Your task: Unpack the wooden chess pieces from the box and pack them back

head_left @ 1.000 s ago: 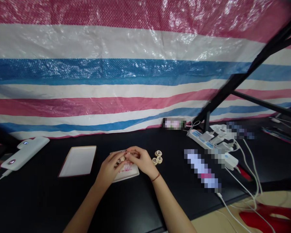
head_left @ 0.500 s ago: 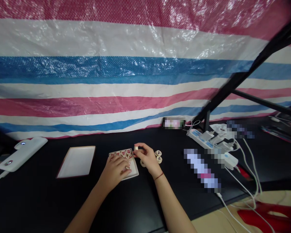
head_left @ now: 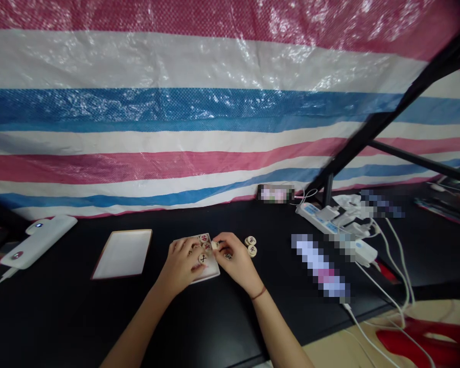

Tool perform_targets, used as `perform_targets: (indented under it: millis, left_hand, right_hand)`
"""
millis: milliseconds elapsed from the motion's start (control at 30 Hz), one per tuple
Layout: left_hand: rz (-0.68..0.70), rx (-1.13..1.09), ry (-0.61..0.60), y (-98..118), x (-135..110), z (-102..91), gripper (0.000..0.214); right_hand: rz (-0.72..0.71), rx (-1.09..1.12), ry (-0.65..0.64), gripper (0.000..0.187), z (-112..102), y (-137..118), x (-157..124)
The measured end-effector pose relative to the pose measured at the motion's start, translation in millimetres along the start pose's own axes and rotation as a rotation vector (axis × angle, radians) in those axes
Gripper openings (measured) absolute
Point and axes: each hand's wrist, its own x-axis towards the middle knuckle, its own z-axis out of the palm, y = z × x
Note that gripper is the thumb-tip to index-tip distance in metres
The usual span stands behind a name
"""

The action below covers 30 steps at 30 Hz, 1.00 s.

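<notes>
A shallow white box [head_left: 210, 271] holds several round Chinese chess pieces with red characters, such as the piece [head_left: 204, 238] at its far right corner. Over the box is my left hand [head_left: 182, 260], its fingers bent and covering part of the contents. A piece with a black character [head_left: 203, 259] sits between its thumb and fingers. At the box's right edge my right hand [head_left: 235, 258] pinches a Chinese chess piece [head_left: 215, 245] between thumb and forefinger. Another dark-marked piece [head_left: 228, 256] shows partly beneath this hand. Small stacks of pieces [head_left: 252, 250] stand just right of it.
The box's lid [head_left: 124, 254] lies inside up on the black table [head_left: 53, 312]. A white device [head_left: 42, 243] with a cable is at far left. Rightward are a phone [head_left: 320, 268], a power strip [head_left: 333, 230] with plugs, and trailing cables. Striped sheeting [head_left: 176, 143] hangs behind.
My right hand has come down slightly, and the piece in it is lower, near the box's right edge. The piece by my left thumb now shows its black-marked face.
</notes>
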Motion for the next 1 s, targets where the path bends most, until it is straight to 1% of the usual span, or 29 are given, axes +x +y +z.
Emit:
perform_targets:
  millis: [133,233,333,400,567,767,900,1000]
  left_hand:
    - [-0.026,-0.025,0.014,-13.4,-5.5,1.4,0.050]
    - [-0.061,-0.059,-0.042,-23.2,-10.6,9.2,0.062]
    - [-0.093,-0.103,-0.100,-28.3,-13.8,16.6,0.066]
    - [-0.098,-0.133,-0.111,-29.6,-14.4,19.2,0.064]
    - [-0.096,-0.186,-0.104,-30.7,-14.2,19.7,0.063]
    - [-0.096,-0.196,-0.120,-31.6,-13.7,19.8,0.063]
    - [-0.094,-0.198,-0.113,-32.6,-14.5,22.5,0.064]
    - [-0.096,-0.181,-0.104,-30.7,-13.6,20.9,0.065]
  right_hand:
    - [-0.111,-0.331,-0.106,0.027,6.7,-5.8,-12.1]
    - [-0.139,-0.566,-0.154,0.020,16.1,-6.2,-16.5]
    - [-0.126,-0.733,-0.193,0.009,21.0,-7.0,-18.0]
    - [-0.109,-0.794,-0.217,0.009,21.1,-9.1,-18.2]
    - [-0.082,-0.855,-0.268,0.021,20.1,-15.6,-17.3]
    - [-0.033,-0.853,-0.300,0.011,24.7,-15.2,-14.0]
    - [-0.028,-0.802,-0.299,0.016,27.0,-13.7,-13.9]
    - [-0.038,-0.706,-0.293,0.022,22.4,-15.9,-15.4]
